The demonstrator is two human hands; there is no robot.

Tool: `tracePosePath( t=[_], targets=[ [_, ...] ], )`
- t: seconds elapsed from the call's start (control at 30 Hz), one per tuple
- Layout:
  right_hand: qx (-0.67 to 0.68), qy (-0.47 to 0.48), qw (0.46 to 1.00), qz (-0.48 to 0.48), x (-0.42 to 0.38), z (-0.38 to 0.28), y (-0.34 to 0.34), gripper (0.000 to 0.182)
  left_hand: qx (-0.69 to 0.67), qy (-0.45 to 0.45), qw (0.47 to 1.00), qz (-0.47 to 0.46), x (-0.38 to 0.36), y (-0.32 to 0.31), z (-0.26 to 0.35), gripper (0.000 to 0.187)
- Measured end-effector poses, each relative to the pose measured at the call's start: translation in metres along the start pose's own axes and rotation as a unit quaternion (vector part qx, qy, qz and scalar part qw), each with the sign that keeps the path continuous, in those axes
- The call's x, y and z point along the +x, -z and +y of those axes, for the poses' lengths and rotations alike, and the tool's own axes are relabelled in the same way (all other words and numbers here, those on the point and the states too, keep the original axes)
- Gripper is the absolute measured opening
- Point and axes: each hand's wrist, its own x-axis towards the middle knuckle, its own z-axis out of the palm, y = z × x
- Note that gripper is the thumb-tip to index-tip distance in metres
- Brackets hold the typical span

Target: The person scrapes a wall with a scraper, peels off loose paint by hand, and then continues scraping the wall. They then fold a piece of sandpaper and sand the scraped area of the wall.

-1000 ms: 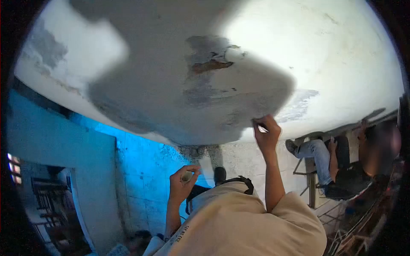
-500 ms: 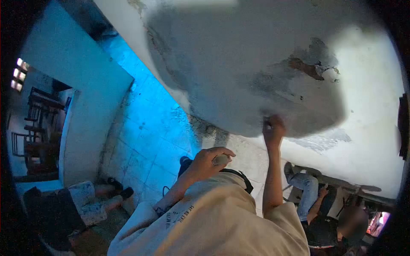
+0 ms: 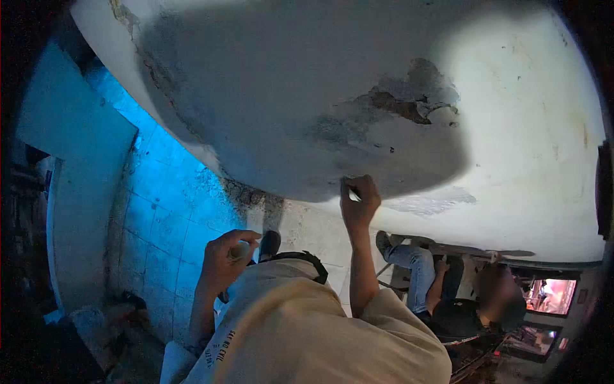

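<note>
My right hand (image 3: 360, 200) is raised against the lower part of the wall (image 3: 268, 96), its thumb and forefinger pinched at the surface; what they hold, if anything, is too small to make out. Above it the wall has a broken patch (image 3: 403, 107) with brown material showing and dark grey stains around it. Lower down on the left, my left hand (image 3: 227, 256) is curled round a small, pale, roundish object (image 3: 239, 250) in front of my beige shirt (image 3: 307, 320).
A person in a dark top and jeans (image 3: 419, 269) sits at the right by the wall. Behind them are lit screens (image 3: 551, 296). Tiled floor (image 3: 169, 237) lies under blue light at the left, beside a doorway. Dark shapes lie at the lower left.
The view has swung, so the wall patch and the seated person appear further left. My right hand stays near the wall; my left hand is still round the pale object, further from the right hand.
</note>
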Motion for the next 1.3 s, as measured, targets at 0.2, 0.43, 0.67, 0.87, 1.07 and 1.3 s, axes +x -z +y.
tracePosePath(
  t=[0.2,0.43,0.67,0.87,1.07,1.3],
  targets=[
    [-0.118,-0.031,0.988,0.098,0.016,-0.025,0.107,0.011,0.018,0.076,0.995,0.069,-0.009,0.016,-0.028,0.018],
    [-0.064,0.000,0.997,0.037,0.007,-0.017,0.065,0.013,0.019,-0.041,0.995,0.085,0.003,0.019,-0.020,0.016],
    [-0.072,-0.041,0.994,0.071,0.019,-0.054,0.121,0.012,0.006,0.002,0.999,0.046,-0.004,0.009,-0.027,0.018],
    [-0.087,-0.002,0.996,-0.004,0.014,-0.017,0.064,0.013,0.004,-0.033,0.999,0.027,0.001,0.005,-0.017,0.017],
    [-0.097,-0.028,0.993,0.057,0.024,-0.060,0.126,0.012,-0.025,-0.003,0.998,0.049,-0.008,0.008,-0.034,0.019],
    [-0.047,0.022,0.998,0.030,0.018,-0.011,0.066,0.014,0.015,-0.036,0.999,0.026,-0.006,0.008,-0.023,0.016]
  ],
)
